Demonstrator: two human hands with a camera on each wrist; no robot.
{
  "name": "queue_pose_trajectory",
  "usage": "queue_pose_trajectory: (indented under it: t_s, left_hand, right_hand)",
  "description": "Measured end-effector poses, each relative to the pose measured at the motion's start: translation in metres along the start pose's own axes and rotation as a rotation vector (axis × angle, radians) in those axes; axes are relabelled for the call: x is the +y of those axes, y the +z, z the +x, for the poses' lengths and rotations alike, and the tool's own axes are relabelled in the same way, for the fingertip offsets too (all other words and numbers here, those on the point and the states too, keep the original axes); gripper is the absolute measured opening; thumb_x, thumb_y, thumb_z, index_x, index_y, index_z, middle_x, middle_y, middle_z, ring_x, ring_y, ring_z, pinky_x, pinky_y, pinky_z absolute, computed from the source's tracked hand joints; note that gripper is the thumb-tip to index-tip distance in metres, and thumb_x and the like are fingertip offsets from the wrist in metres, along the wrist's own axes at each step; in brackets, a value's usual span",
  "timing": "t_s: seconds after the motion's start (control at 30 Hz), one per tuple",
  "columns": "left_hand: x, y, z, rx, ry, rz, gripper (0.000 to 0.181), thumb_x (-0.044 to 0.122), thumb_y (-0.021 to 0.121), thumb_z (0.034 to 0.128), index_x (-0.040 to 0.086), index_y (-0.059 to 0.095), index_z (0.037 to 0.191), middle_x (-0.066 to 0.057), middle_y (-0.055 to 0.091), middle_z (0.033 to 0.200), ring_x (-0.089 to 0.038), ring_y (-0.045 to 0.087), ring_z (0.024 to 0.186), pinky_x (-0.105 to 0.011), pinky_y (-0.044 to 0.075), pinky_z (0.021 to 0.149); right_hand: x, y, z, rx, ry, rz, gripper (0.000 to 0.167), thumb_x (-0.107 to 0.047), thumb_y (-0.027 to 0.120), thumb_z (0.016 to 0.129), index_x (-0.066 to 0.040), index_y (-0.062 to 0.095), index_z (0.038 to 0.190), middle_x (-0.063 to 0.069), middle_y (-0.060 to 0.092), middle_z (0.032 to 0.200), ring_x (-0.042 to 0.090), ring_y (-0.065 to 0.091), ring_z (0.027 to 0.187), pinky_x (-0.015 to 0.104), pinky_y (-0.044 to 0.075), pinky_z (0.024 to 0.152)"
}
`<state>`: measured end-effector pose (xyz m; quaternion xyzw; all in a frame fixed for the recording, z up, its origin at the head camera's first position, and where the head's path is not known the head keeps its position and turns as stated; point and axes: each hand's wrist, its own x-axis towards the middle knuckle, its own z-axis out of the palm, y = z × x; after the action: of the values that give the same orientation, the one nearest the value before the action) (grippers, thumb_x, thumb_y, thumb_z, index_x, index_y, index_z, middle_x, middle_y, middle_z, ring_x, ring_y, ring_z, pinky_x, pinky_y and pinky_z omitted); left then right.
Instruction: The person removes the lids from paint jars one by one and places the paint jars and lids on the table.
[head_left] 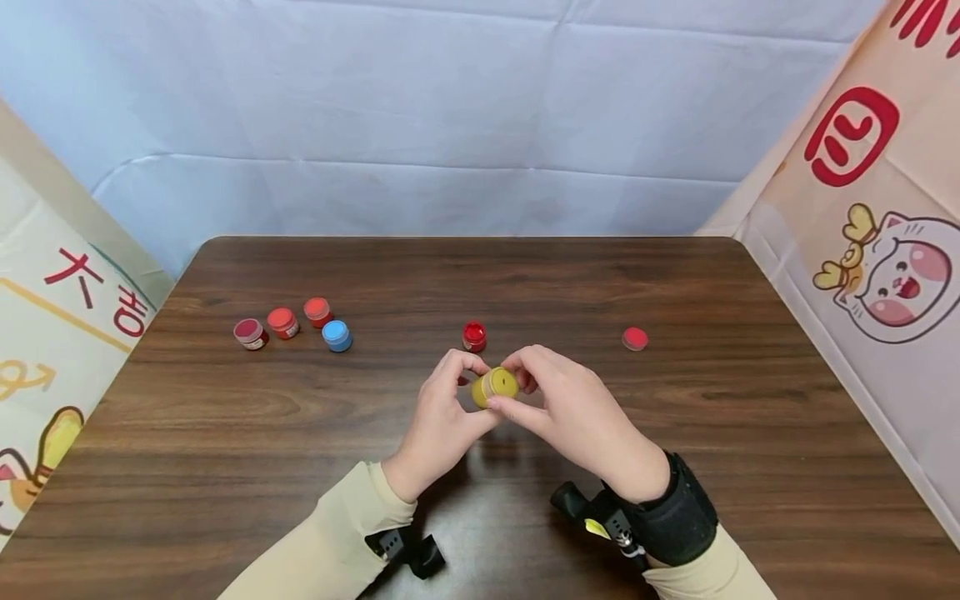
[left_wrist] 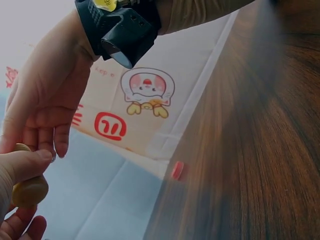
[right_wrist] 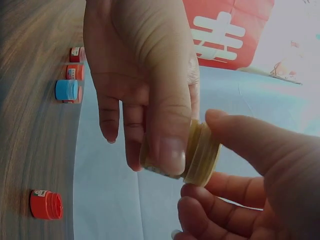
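Note:
Both hands hold a small yellow paint jar (head_left: 495, 387) tilted above the table. My left hand (head_left: 438, 417) grips the jar's body between thumb and fingers. With thumb and fingertips my right hand (head_left: 581, 408) pinches it at the ribbed rim end (right_wrist: 202, 157), seen in the right wrist view. The jar's round end faces up toward the head view and bears a small dark mark; whether it is a lid or paint, I cannot tell. Just beyond the hands stands a red paint jar (head_left: 474, 337), uncovered. A red lid (head_left: 634, 338) lies apart to the right.
On the left of the wooden table (head_left: 225, 442) stand a dark red jar (head_left: 251, 334), two orange-red jars (head_left: 282, 322) and a blue jar (head_left: 337, 336), all capped. A white cloth (head_left: 420, 117) hangs behind; printed cloths flank both sides.

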<state>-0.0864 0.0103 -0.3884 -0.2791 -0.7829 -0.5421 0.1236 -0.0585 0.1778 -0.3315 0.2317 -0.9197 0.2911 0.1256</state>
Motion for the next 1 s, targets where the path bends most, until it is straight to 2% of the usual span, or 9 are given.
queue_pose_trajectory:
  t_s: [0.2, 0.33, 0.43, 0.57, 0.67, 0.77, 0.9, 1.0]
  left_hand:
    - [-0.002, 0.0, -0.0002, 0.016, 0.013, 0.007, 0.035, 0.006, 0.08, 0.0677, 0.008, 0.057, 0.094, 0.002, 0.057, 0.092, -0.012, 0.053, 0.084, -0.042, 0.045, 0.075]
    - [-0.0032, -0.0011, -0.0009, 0.013, -0.003, -0.007, 0.036, 0.006, 0.08, 0.0679, 0.007, 0.057, 0.096, 0.002, 0.058, 0.094, -0.012, 0.053, 0.086, -0.046, 0.045, 0.075]
    - [-0.0014, -0.0032, -0.0006, 0.002, -0.029, -0.026, 0.038, 0.004, 0.08, 0.0688, 0.007, 0.056, 0.099, 0.0, 0.059, 0.096, -0.014, 0.053, 0.089, -0.043, 0.045, 0.078]
    - [0.0007, -0.0059, -0.0004, -0.01, -0.04, -0.036, 0.04, 0.003, 0.08, 0.0694, 0.006, 0.056, 0.101, -0.002, 0.059, 0.099, -0.015, 0.054, 0.092, -0.04, 0.044, 0.08]
    - [0.0011, -0.0066, -0.0005, -0.013, -0.029, -0.031, 0.041, 0.003, 0.08, 0.0689, 0.006, 0.055, 0.101, -0.003, 0.06, 0.099, -0.015, 0.054, 0.092, -0.039, 0.044, 0.081]
    - [0.001, -0.0061, -0.0007, -0.019, -0.013, -0.019, 0.04, 0.003, 0.08, 0.0687, 0.005, 0.055, 0.1, -0.003, 0.06, 0.099, -0.014, 0.055, 0.09, -0.039, 0.045, 0.08]
    - [0.0008, -0.0046, -0.0007, -0.032, -0.003, -0.002, 0.039, 0.006, 0.081, 0.0689, 0.006, 0.055, 0.098, -0.002, 0.059, 0.097, -0.013, 0.054, 0.09, -0.04, 0.045, 0.08]
    - [0.0018, -0.0038, -0.0008, -0.045, -0.015, 0.008, 0.038, 0.008, 0.082, 0.0688, 0.007, 0.056, 0.097, -0.001, 0.059, 0.097, -0.012, 0.053, 0.09, -0.041, 0.044, 0.08]
  right_hand:
    - [0.0014, -0.004, -0.001, -0.038, -0.053, 0.006, 0.036, -0.025, 0.074, 0.081, -0.009, 0.062, 0.111, -0.004, 0.055, 0.094, 0.008, 0.056, 0.086, 0.025, 0.048, 0.069]
    - [0.001, -0.005, -0.0012, -0.062, -0.087, 0.009, 0.04, -0.021, 0.071, 0.083, -0.008, 0.061, 0.12, -0.001, 0.054, 0.1, 0.008, 0.053, 0.082, 0.024, 0.045, 0.065]
    - [-0.0004, -0.005, -0.0006, -0.065, -0.102, -0.008, 0.041, -0.019, 0.071, 0.084, -0.009, 0.06, 0.122, 0.0, 0.053, 0.102, 0.008, 0.05, 0.078, 0.022, 0.043, 0.062]
    - [-0.0022, -0.0051, 0.0, -0.057, -0.098, -0.031, 0.043, -0.023, 0.071, 0.084, -0.011, 0.059, 0.123, -0.001, 0.055, 0.106, 0.009, 0.052, 0.085, 0.024, 0.045, 0.065]
    - [-0.0029, -0.0058, -0.0003, -0.052, -0.063, -0.043, 0.049, -0.029, 0.072, 0.082, -0.011, 0.057, 0.125, -0.003, 0.057, 0.107, 0.011, 0.055, 0.093, 0.028, 0.048, 0.07]
    - [-0.0028, -0.0058, -0.0012, -0.03, -0.015, -0.056, 0.053, -0.035, 0.075, 0.078, -0.011, 0.057, 0.122, -0.003, 0.059, 0.103, 0.012, 0.056, 0.094, 0.029, 0.048, 0.069]
    - [-0.0028, -0.0044, -0.0013, 0.013, 0.022, -0.074, 0.04, -0.034, 0.076, 0.077, -0.01, 0.063, 0.107, -0.004, 0.059, 0.09, 0.011, 0.057, 0.083, 0.026, 0.047, 0.063]
    - [-0.0023, -0.004, -0.0016, 0.019, 0.021, -0.08, 0.031, -0.03, 0.076, 0.078, -0.011, 0.064, 0.098, -0.004, 0.058, 0.086, 0.01, 0.056, 0.078, 0.025, 0.048, 0.064]
